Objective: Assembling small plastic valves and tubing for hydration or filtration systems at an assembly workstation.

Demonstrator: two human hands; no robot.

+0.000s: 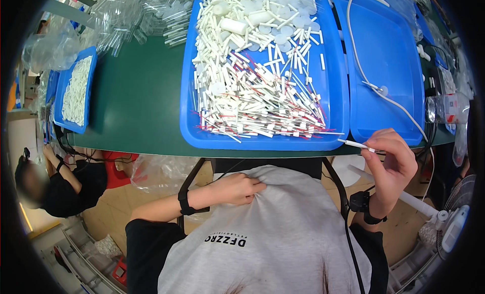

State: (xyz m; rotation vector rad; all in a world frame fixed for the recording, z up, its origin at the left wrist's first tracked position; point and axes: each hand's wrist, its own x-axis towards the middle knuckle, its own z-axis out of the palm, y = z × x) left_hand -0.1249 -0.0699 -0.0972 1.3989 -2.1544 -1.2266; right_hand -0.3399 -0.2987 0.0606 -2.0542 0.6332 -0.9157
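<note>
My right hand (392,155) is raised at the right, off the table's near edge. Thumb and fingers pinch a thin white rod (357,144), which points left toward the near right corner of a large blue tray (336,117). In that tray lies a heap of short white sticks (262,99), some with thin red strands and grey ends. White cylinders (233,26) and translucent round discs (280,33) fill its far part. My left hand (237,188) rests on my chest, fingers curled into the grey shirt (262,213), whose cloth creases around them.
A second blue tray (386,56) stands on the right, with a white cable (361,66) across it. Clear plastic tubes (174,21) lie at the back left. A small blue tray of white pieces (76,92), a clear jar (447,108), a fan (454,228) and another person (76,180) surround the green table.
</note>
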